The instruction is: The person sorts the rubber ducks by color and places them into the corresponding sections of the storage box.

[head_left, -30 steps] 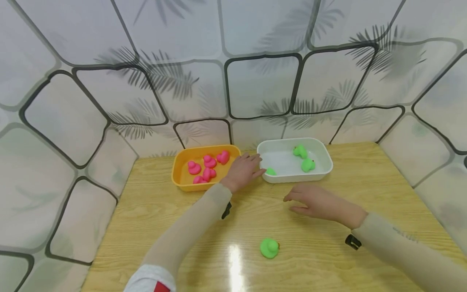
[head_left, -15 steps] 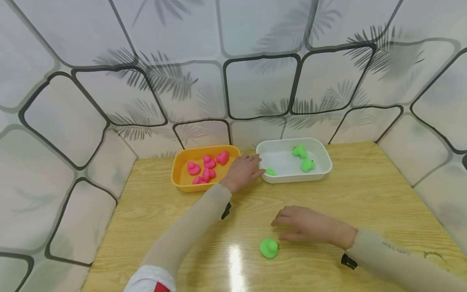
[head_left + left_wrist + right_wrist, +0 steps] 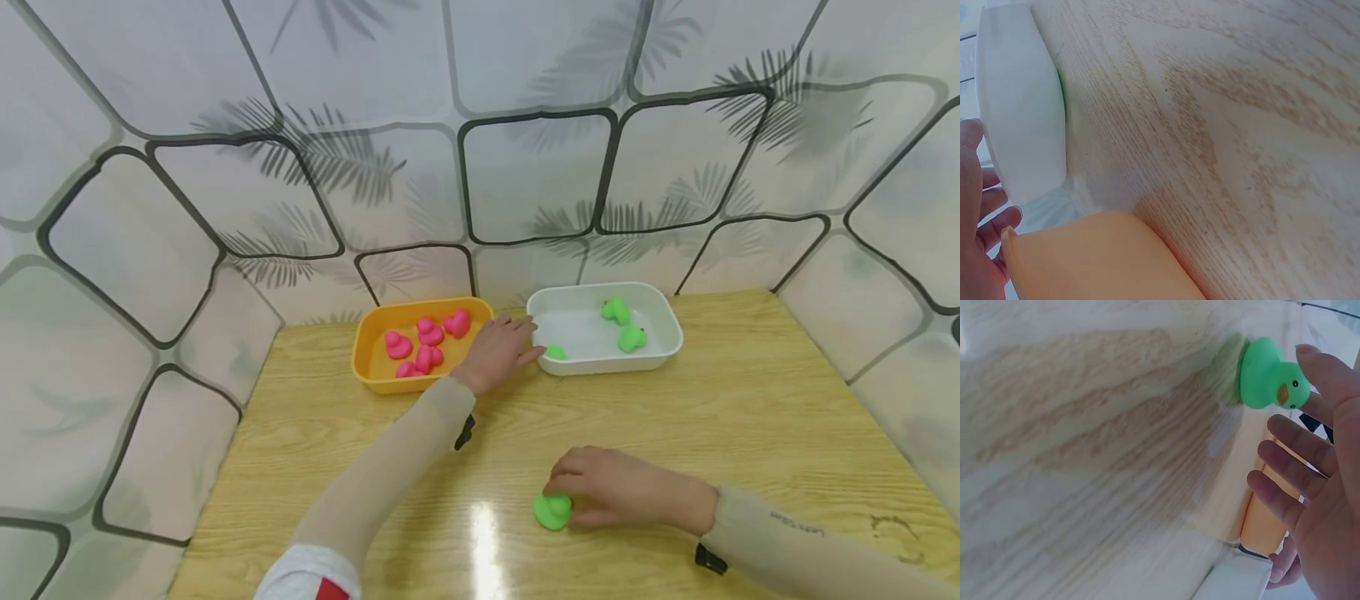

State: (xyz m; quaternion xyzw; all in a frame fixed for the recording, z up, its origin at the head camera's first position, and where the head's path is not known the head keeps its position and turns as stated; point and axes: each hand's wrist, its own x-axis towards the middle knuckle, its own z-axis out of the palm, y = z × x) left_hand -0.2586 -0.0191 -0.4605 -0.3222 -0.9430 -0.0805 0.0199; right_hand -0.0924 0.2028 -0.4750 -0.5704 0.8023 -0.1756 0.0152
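Head view, from the left: a shallow orange plastic tray (image 3: 372, 354) sits at the back of the pale wood-grain worktop (image 3: 750, 417), close to the patterned wall, and holds five small pink rubber ducks (image 3: 429, 332). Just beside it on the right stands a white plastic tray (image 3: 660, 321) with three small green rubber ducks (image 3: 632, 337) in it, one near its front-left corner and two towards the back. The left hand (image 3: 501, 350) lies between the two trays with its fingers straight and relaxed, holding nothing; the fingertips reach the white tray's near left corner. In the left wrist view the same fingers (image 3: 997, 225) show at the orange tray's edge (image 3: 1097, 262), with the white tray's wall (image 3: 1022, 106) just beyond.

Further right and nearer the person, a lone green rubber duck with an orange beak (image 3: 553, 510) stands on the worktop next to a bright glare patch, well apart from both trays. The right hand (image 3: 622, 497) is down over it, fingers curved about the duck's right side. In the right wrist view the duck (image 3: 1269, 376) is upright on the wood, its beak towards the palm, and the fingers (image 3: 1329, 375) are spread and loosely bent around it; one fingertip looks to be at the duck's head, but no closed grip is visible.
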